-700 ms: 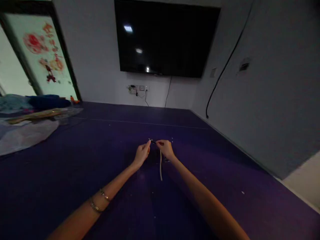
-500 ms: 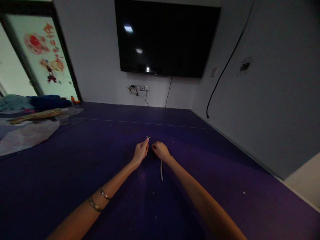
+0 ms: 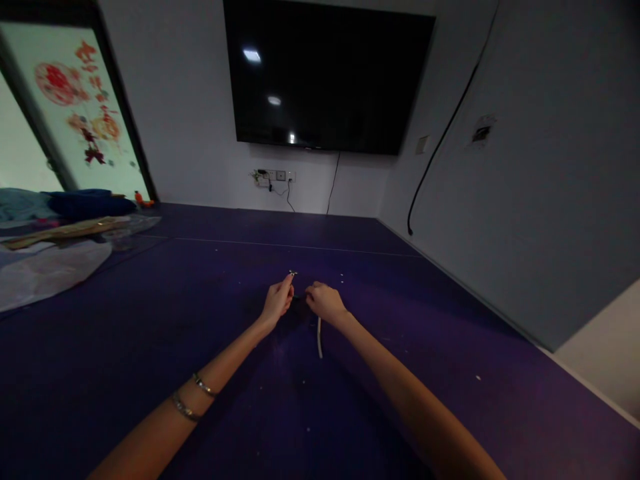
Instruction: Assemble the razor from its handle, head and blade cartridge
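My left hand (image 3: 278,301) is closed in a pinch, its thumb pointing away from me. A small shiny piece (image 3: 293,273), too small to make out, sticks out past the thumb tip. Just to the right, my right hand (image 3: 324,301) is closed too, knuckles up. A short pale cord (image 3: 320,339) runs out from beneath it toward me, lying near the wrist. Between the two hands shows a thin dark strand (image 3: 299,297), which seems to reach from one to the other. The fingers hide how the cord and strand join.
Both hands work over a wide purple surface (image 3: 240,413) with small white scraps on it. Plastic sheeting (image 3: 55,270) and cloths (image 3: 90,203) lie at the left. A television (image 3: 330,80) hangs ahead above wall sockets (image 3: 275,175). A black cable (image 3: 443,137) hangs down the right wall.
The hands have drawn slightly apart, and the thin dark strand now shows between them. The whole view has shifted a little. Both hands stay closed.
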`<state>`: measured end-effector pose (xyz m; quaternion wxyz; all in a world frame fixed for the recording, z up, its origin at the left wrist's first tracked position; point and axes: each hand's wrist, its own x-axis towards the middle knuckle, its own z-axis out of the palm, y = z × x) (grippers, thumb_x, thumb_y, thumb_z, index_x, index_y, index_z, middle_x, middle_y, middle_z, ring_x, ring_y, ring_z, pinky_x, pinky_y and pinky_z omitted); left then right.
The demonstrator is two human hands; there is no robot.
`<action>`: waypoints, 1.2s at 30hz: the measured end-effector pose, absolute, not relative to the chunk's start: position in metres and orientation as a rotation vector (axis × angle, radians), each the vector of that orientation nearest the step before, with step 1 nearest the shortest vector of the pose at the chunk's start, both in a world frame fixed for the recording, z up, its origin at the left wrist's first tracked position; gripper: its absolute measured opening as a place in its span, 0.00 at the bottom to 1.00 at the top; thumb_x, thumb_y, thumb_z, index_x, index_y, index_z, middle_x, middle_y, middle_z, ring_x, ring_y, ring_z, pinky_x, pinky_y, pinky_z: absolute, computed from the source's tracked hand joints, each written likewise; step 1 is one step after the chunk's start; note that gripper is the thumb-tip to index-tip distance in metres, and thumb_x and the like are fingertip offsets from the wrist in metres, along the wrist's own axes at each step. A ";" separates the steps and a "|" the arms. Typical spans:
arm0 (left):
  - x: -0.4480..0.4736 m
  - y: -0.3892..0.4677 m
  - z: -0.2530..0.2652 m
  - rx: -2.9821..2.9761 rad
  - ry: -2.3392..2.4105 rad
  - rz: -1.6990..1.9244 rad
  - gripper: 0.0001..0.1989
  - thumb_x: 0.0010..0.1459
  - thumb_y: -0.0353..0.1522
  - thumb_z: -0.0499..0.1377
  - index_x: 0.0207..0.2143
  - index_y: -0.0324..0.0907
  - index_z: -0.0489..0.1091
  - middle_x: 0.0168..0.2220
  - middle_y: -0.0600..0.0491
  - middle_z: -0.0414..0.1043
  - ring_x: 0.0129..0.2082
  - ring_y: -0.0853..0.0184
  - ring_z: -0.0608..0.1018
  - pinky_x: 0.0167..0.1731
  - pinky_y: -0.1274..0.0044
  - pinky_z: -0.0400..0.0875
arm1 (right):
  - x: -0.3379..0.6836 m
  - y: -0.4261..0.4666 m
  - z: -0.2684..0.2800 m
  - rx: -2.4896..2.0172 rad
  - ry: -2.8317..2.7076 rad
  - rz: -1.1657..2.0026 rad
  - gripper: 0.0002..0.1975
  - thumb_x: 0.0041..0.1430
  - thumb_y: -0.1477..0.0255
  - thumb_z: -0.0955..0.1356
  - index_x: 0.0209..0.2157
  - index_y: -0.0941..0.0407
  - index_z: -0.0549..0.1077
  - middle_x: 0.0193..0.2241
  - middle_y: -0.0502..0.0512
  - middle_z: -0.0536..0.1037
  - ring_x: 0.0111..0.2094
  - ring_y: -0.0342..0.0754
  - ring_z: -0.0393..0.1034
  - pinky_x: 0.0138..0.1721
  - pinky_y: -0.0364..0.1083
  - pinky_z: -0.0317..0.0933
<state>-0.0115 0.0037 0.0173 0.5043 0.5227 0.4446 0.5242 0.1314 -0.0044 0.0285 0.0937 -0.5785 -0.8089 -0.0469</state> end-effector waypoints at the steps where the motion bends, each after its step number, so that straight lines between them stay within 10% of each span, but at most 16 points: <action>1: -0.012 0.004 0.017 1.261 1.070 1.260 0.21 0.52 0.49 0.49 0.19 0.41 0.59 0.09 0.64 0.48 0.06 0.78 0.53 0.06 0.85 0.44 | 0.135 -0.008 0.029 -1.777 -2.358 -0.115 0.16 0.60 0.71 0.57 0.45 0.54 0.70 0.41 0.59 0.74 0.41 0.49 0.68 0.38 0.45 0.60; 26: -0.004 0.000 0.007 1.438 0.985 1.144 0.15 0.53 0.39 0.45 0.26 0.39 0.65 0.14 0.62 0.54 0.09 0.78 0.56 0.08 0.85 0.48 | 0.154 -0.056 0.017 -1.897 -2.205 0.032 0.24 0.56 0.72 0.59 0.56 0.54 0.57 0.35 0.60 0.77 0.36 0.53 0.73 0.33 0.46 0.62; 36: -0.002 -0.015 0.016 1.547 0.900 1.056 0.13 0.50 0.40 0.55 0.32 0.38 0.66 0.25 0.55 0.68 0.19 0.74 0.70 0.16 0.83 0.62 | 0.235 -0.040 0.037 -1.400 -1.721 0.591 0.16 0.54 0.67 0.63 0.41 0.60 0.73 0.30 0.57 0.78 0.28 0.46 0.71 0.29 0.43 0.64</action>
